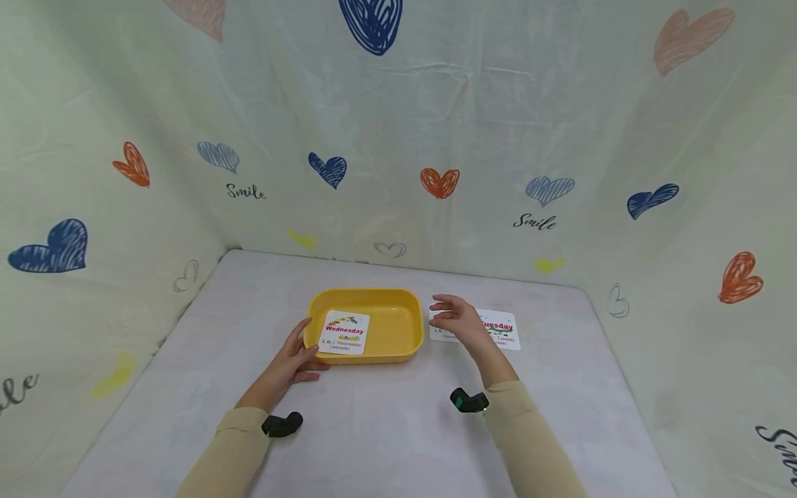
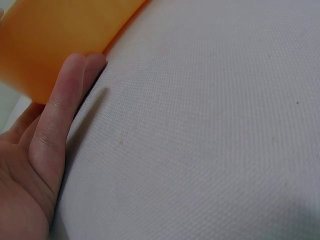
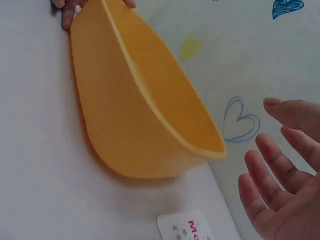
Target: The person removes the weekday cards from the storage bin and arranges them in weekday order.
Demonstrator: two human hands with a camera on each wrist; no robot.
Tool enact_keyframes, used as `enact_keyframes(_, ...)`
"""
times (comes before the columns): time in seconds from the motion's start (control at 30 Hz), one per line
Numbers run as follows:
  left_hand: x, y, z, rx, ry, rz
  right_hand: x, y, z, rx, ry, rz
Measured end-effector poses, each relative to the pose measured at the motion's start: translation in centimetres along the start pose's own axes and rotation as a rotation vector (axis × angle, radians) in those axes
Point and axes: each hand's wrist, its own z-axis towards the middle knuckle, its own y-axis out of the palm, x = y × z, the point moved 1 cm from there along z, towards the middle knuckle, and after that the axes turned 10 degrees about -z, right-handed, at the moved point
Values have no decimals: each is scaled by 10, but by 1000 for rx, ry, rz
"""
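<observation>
A yellow plastic tray [image 1: 395, 325] rests on the table, with a white "Wednesday" card [image 1: 344, 333] in its left part. My left hand [image 1: 291, 360] holds the tray's left end, its fingers spread along the wall and near corner. To the right of the tray, my right hand [image 1: 459, 321] hovers with loosely bent fingers and nothing in them. Below it a "Tuesday" card [image 1: 506, 330] lies on the table, partly covered by the hand. Beside that is another white card [image 3: 182, 227], whose red lettering begins with "M" in the right wrist view.
The table has a pale cloth cover [image 1: 373, 429]. A light curtain [image 1: 386, 117] printed with hearts and "Smile" stands behind and at both sides. A black device [image 1: 282, 425] is strapped at the left wrist, and another black device [image 1: 469, 400] at the right.
</observation>
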Motion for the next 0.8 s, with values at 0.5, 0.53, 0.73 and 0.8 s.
enact_keyframes(0.5, -1, -1, 2, 5, -2, 1, -25, 52, 16, -155, -35, 21)
enact_keyframes(0.53, -1, -1, 2, 6, -3, 3, -25, 55, 18, -164, -35, 25)
enact_keyframes(0.73, -1, -1, 1, 9, -5, 5, -28, 74, 23, -214, -21, 9)
enact_keyframes(0.8, -1, -1, 1, 4, -4, 10, -28, 78, 25, -219, -14, -5)
